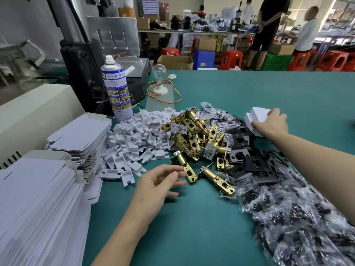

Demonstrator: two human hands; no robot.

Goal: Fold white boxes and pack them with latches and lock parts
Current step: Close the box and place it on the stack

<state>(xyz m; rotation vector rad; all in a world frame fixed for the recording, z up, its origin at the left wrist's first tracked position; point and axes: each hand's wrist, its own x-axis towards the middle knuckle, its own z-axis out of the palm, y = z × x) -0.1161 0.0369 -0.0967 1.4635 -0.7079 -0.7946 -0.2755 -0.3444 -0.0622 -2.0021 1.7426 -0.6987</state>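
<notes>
1. At the far left edge of the green bench (pixel 211 223), two stacks of flat box blanks (pixel 38 198) lie unfolded, the nearer stack taller than the one behind it.
2. Behind the stacks a spray can (pixel 116 87) stands upright.
3. Right of the blanks lies a loose heap of white inserts (pixel 134 143), which touches the farther stack.
4. The left hand (pixel 155 187) hovers low over the bench, palm turned inward. Its fingers are loosely spread and hold nothing. The fingertips are just beside a single latch (pixel 189 170) at the near edge of the pile (whether they touch it I cannot tell).
5. In the middle the brass latches (pixel 194 131) are heaped in a tangle. A few lie apart on the bench on the near side.
6. Right of them, black plates (pixel 249 160) lie overlapping, partly under the latch heap.
7. Clear bags (pixel 297 217) of small dark parts spread from the plates to the near right corner, under the right forearm.
8. At the far right, the right hand (pixel 272 121) reaches out and grips a folded white box (pixel 257 115) on the bench beyond the plates, with the thumb along its near side and the fingers over its top.
</notes>
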